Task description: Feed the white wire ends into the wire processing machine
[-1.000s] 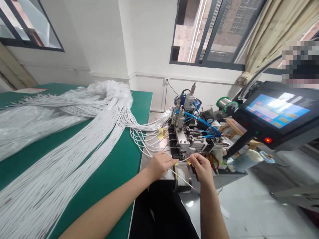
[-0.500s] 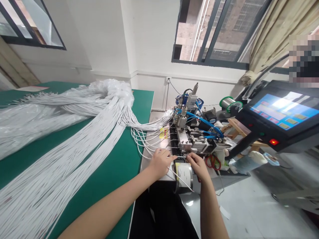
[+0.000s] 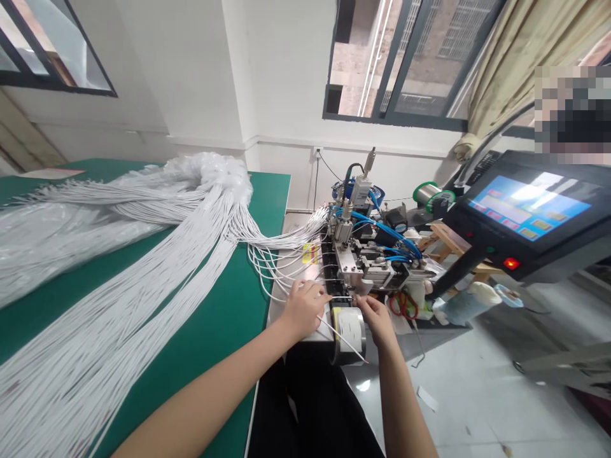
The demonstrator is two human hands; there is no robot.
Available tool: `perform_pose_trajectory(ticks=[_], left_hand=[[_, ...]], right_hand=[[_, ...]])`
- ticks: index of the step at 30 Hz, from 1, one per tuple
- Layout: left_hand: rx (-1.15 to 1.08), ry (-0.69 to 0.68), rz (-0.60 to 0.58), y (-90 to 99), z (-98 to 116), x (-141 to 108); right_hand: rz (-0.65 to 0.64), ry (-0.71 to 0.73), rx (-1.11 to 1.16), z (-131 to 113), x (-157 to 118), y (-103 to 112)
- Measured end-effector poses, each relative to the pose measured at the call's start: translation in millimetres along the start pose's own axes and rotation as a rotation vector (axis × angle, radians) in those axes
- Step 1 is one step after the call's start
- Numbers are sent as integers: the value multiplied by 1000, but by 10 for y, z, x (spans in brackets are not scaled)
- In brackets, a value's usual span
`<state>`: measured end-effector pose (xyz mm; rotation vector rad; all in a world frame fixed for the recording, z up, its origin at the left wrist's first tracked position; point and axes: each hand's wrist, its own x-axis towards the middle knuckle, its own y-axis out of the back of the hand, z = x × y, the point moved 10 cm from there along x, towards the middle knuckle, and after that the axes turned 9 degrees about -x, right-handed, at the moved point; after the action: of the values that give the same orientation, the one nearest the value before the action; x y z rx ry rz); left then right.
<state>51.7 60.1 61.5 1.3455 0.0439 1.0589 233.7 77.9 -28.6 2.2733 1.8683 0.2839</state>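
My left hand is closed on a white cable, its thumb and fingers pinching it at the front end of the machine. My right hand pinches the other end of the short stretch, so the cable runs level between both hands. The tip at my right fingers is too small to make out. Another white cable end slants down from under my left hand, across a metal drum with a pale label. More white cables lead from the bundle to the machine's edge.
A large bundle of white cables, partly in clear plastic, lies across the green table. Right of the machine are red-handled scissors, a wire spool, a white roll and a touch screen. A person is partly visible at far right.
The whole view has shifted slightly left. Both hands keep their grip on the cable, with only a very small movement at the fingers.
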Motion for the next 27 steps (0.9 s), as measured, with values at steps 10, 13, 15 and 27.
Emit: perform_pose_trajectory(ticks=[10, 13, 15, 27], left_hand=[[-14, 12, -6, 4, -15, -5], [-16, 18, -5, 19, -6, 1], [-14, 21, -11, 27, 0, 6], [-4, 35, -25, -33, -36, -17]], right_hand=[[-149, 177, -370, -657, -604, 299], [-429, 193, -508, -695, -835, 87], [-578, 193, -554, -668, -961, -36], [-436, 168, -589, -603, -836, 120]])
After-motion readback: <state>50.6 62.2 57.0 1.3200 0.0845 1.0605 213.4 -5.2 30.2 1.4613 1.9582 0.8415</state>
